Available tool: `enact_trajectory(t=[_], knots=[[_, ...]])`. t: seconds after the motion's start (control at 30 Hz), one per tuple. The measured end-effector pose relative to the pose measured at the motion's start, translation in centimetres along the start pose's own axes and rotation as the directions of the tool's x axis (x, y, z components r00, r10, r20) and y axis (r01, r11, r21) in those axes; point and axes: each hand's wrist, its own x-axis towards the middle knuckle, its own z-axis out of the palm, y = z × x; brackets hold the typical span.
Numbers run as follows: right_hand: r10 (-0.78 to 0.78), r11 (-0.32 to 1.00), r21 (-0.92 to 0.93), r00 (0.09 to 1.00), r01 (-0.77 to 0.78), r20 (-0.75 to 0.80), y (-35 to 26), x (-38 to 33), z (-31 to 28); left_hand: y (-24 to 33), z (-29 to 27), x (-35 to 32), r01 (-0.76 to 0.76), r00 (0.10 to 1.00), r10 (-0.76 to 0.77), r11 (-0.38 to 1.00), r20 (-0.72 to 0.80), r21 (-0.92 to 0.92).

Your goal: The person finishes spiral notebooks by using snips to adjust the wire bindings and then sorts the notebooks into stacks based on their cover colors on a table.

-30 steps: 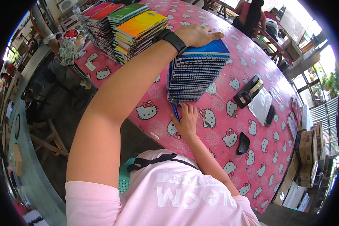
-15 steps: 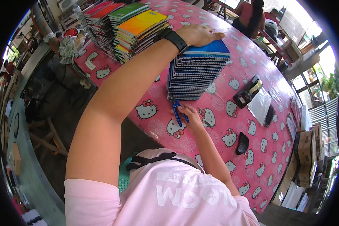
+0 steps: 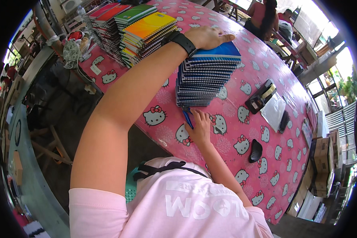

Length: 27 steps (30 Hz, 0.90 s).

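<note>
We see the right hand (image 3: 199,129) loosely closed around blue-handled pliers (image 3: 187,118), thumb on one side and fingers laid forward on the other. Half a second ago we could make out the two handles spread apart beneath that hand; now they lie close together, much as they were a second ago. The pliers' head sits just ahead of the fingertips, at the near lower corner of the stack of blue spiral notebooks (image 3: 204,79). We take this squeezing as work on the binding wire at that corner, though the wire end itself is too small for us to tell what the jaws grip.

Ahead of the right hand, the stack leans but stands steady, directly under the left hand (image 3: 207,37). That hand is in the same place as before, pressing the top cover with its thumb stretched out; we cannot tell how far its other fingers curl. We judge that it steadies the pile. Beyond the left wrist stand more notebooks (image 3: 150,25); a tape dispenser (image 3: 261,97) lies off to the right hand's right.
</note>
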Motion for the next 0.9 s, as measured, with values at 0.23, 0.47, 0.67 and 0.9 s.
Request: enact_trajectory(t=[0.23, 0.47, 0.67, 0.9], knots=[[0.397, 0.469, 0.610, 0.769, -0.639, 0.501, 1.7, -0.4, 1.1, -0.5, 0.0, 0.7, 0.019, 0.996, -0.019, 1.000, 0.091, -0.002], [0.107, 0.986, 0.125, 0.994, -0.107, 0.005, -0.3, -1.0, 0.5, 0.0, -0.1, 0.2, -0.003, 0.999, 0.003, 1.000, 0.038, 0.000], [0.039, 0.998, -0.049, 0.999, -0.038, 0.015, -0.5, -0.4, 1.1, 0.1, -0.1, 0.0, -0.009, 1.000, 0.009, 1.000, 0.004, 0.011], [0.054, 0.999, 0.003, 0.999, -0.054, 0.005, -0.9, -0.1, 1.3, -0.4, -0.3, 0.2, 0.003, 0.999, -0.003, 1.000, 0.053, 0.004]])
